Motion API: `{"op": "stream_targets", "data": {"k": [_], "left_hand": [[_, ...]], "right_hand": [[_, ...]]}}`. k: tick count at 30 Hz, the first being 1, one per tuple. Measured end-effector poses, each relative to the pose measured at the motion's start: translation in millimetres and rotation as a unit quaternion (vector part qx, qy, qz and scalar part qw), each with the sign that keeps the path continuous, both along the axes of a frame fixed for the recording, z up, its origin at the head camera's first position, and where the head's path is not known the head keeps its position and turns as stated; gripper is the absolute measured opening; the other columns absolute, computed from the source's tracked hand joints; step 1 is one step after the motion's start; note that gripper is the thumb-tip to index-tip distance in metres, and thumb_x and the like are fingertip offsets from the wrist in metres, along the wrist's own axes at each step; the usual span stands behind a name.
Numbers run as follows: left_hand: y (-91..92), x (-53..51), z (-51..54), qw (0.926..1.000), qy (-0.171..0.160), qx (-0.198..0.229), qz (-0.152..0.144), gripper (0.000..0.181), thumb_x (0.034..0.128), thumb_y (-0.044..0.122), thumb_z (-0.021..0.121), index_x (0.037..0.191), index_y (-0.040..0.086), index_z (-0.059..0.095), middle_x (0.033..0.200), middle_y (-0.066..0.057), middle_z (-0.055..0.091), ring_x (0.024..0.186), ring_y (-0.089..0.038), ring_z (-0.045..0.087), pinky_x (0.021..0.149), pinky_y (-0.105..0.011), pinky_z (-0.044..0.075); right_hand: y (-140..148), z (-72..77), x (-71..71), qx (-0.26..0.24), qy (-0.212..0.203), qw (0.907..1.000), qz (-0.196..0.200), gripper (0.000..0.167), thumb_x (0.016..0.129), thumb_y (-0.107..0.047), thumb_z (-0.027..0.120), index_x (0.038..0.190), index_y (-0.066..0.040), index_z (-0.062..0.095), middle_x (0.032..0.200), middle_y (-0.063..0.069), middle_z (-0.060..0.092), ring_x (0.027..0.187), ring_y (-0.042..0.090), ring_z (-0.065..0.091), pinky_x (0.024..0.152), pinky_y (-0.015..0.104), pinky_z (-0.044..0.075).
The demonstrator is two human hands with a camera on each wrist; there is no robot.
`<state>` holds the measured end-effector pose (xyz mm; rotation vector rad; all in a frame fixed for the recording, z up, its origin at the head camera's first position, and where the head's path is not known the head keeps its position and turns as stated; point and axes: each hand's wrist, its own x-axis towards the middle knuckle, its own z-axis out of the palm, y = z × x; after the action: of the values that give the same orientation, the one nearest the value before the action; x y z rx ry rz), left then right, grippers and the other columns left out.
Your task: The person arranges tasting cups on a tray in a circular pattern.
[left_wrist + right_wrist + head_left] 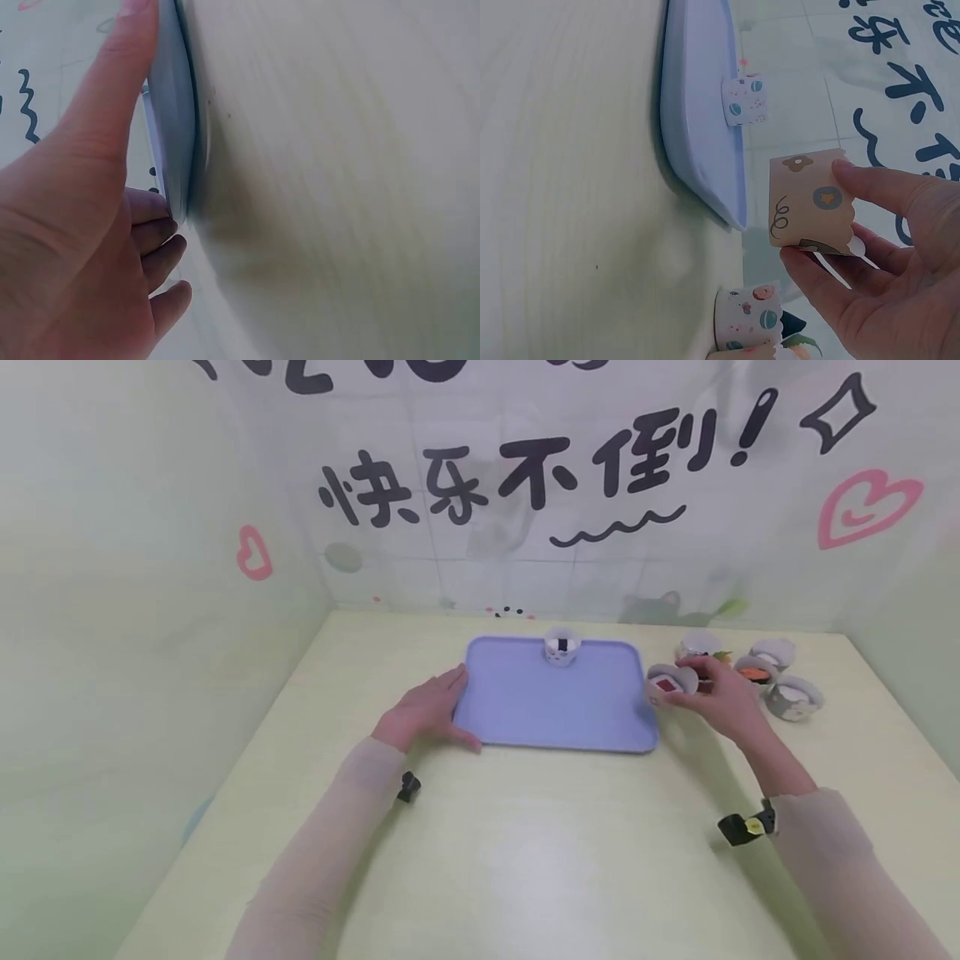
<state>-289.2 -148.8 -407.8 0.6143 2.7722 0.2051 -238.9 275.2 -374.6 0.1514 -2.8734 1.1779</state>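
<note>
My right hand pinches a small paper cup between thumb and fingers, just above the tray's right edge. A white piece of toy sushi with a dark red top sits inside that cup. The lavender tray lies flat on the table. At its left front corner rests my left hand, the thumb stretched along the front edge and the fingers against the left side. Near the tray's back edge stands another paper cup holding a white piece with a black band.
Several more paper cups stand right of the tray, among them one with an orange-topped piece and a patterned one. Green leaf-like bits show beside the back cup. A printed wall borders the pale table.
</note>
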Motion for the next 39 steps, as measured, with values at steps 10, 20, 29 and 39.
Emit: {"op": "stream_targets", "data": {"k": [10,20,29,39], "left_hand": [[7.0,-0.9,5.7,0.9977,0.033,-0.049,-0.032,0.136,0.0650,0.076,0.076,0.159,-0.001,0.013,0.167,-0.018,0.016,0.154,-0.033,0.022,0.129,-0.044,0.018],[2.1,-2.0,7.8,0.9963,0.028,-0.071,-0.039,0.136,0.0675,0.078,0.072,0.158,-0.002,0.011,0.167,-0.019,0.013,0.154,-0.034,0.019,0.129,-0.045,0.017],[1.5,-13.4,12.4,0.9945,0.033,-0.089,-0.045,0.135,0.0689,0.079,0.070,0.159,-0.001,0.010,0.168,-0.019,0.011,0.155,-0.034,0.017,0.128,-0.046,0.018],[5.9,-8.8,4.1,0.9957,0.012,-0.084,-0.039,0.136,0.0678,0.079,0.072,0.159,0.000,0.010,0.168,-0.018,0.010,0.155,-0.035,0.016,0.128,-0.047,0.018]], "right_hand": [[-19.9,-4.6,-11.6,-0.032,-0.045,0.9984,0.012,0.063,0.093,-0.023,0.070,0.143,0.005,0.043,0.138,0.028,0.051,0.122,0.045,0.057,0.073,0.005,0.041],[-44.5,-6.4,-30.9,-0.059,-0.056,0.9965,0.017,0.062,0.094,-0.021,0.069,0.146,0.001,0.042,0.144,0.026,0.048,0.129,0.045,0.053,0.104,0.054,0.049],[-56.1,-1.7,-48.0,-0.068,-0.045,0.9966,0.010,0.060,0.093,-0.017,0.070,0.144,0.001,0.043,0.142,0.026,0.049,0.125,0.043,0.055,0.103,0.051,0.049],[-52.2,-12.7,-50.0,-0.066,-0.060,0.9959,-0.008,0.061,0.093,-0.021,0.071,0.143,0.001,0.045,0.141,0.025,0.051,0.125,0.041,0.055,0.100,0.045,0.050]]}}
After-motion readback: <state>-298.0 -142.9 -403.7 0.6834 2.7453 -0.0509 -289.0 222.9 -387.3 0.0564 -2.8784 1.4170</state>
